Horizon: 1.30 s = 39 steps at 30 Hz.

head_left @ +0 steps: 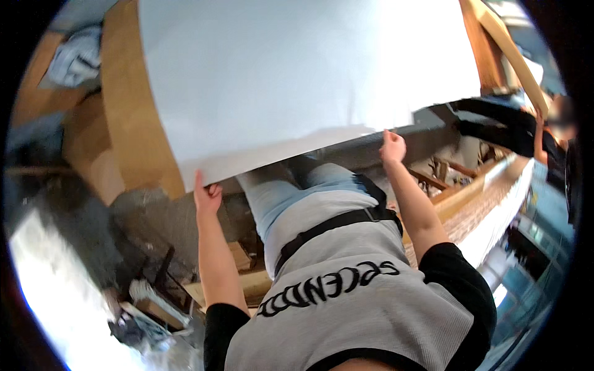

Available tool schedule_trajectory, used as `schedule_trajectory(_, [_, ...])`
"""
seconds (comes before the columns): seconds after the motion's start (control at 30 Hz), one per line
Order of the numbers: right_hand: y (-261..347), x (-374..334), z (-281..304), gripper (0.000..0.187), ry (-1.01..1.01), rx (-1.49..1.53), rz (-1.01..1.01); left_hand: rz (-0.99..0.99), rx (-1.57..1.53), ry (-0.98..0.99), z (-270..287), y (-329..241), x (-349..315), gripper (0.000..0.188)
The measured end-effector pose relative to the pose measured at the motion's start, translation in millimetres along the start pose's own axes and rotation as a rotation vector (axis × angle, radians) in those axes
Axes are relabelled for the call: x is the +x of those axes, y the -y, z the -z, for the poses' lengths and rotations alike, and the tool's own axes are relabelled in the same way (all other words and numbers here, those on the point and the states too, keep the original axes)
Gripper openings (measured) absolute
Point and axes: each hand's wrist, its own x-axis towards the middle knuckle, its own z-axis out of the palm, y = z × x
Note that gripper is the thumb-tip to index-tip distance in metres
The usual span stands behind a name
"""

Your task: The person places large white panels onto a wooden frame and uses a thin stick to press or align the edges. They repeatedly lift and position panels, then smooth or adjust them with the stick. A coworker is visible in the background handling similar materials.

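Along the near edge of the white panel [297, 80] (large, flat), left hand [207, 196], right hand [393, 148], both gripping it.

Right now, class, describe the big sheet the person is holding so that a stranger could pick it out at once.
Start at the wooden workbench filling the upper left. Lying over it and filling the top centre is the large white panel, flat and blank. The left hand and right hand grip its near edge; it is the only plain white surface among brown wood.
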Motion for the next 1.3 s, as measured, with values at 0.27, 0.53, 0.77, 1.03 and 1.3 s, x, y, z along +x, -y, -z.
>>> schedule_trajectory(0.27, [25.1,-47.0,7.5,0.039,0.516,0.016,-0.206,-0.02,0.152,0.021,9.6,5.4,17.4,0.027])
schedule_trajectory(0.53, [12.8,-35.8,-21.7,0.019,0.591,0.856,-0.72,0.025,0.279,-0.148,15.7,-4.6,18.6,0.031])
schedule_trajectory(0.77, [-0.5,-37.6,-24.5,0.025,0.441,0.805,-0.449,-0.065,0.334,-0.195,-1.9,-4.0,2.3,0.033])
schedule_trajectory(1.03, [8.6,-39.7,-24.8,0.031,0.439,0.679,-0.48,0.073,0.404,-0.202,-15.3,-11.7,-24.5,0.032])
schedule_trajectory(1.3, [9.4,-78.1,-24.2,0.024,0.215,0.866,-0.42,-0.008,0.559,-0.222,16.6,-39.8,-31.1,0.034])
